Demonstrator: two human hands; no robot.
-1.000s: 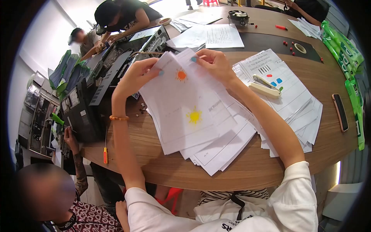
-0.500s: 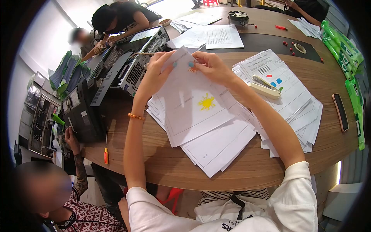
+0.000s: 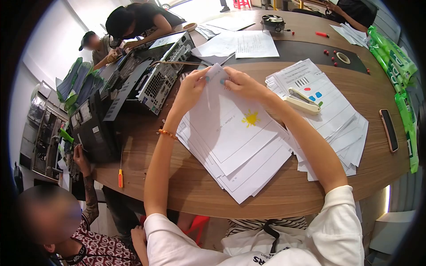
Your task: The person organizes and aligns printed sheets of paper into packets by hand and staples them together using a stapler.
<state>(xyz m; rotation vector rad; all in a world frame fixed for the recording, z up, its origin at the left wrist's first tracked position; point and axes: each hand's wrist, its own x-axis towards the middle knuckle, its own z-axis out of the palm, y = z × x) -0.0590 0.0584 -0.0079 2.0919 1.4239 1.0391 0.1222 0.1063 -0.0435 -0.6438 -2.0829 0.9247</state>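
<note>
A white printed paper sheet (image 3: 222, 128) with a yellow splat picture is pinched along its far edge by both hands. My left hand (image 3: 191, 91) closes on the upper left corner, thumb on top. On the upper right part, my right hand (image 3: 244, 84) grips the same edge, its thumb close to the left one. The sheet slants over a loose stack of papers (image 3: 262, 179), whose edges fan out beneath it. To the right lies a second paper stack (image 3: 328, 102) with coloured shapes, and a white stapler (image 3: 302, 102) rests on it.
Opened computer cases (image 3: 162, 75) stand at the left, with people working behind them. A screwdriver (image 3: 120, 177) lies near the table's left edge. At the right are a phone (image 3: 389, 130) and green packaging (image 3: 406, 111). A cooling fan (image 3: 273, 22) and tape roll (image 3: 342, 57) sit farther back.
Both hands have lowered the sheet slightly toward me and to the right. It now lies flatter over the stack, and its yellow splat has shifted right.
</note>
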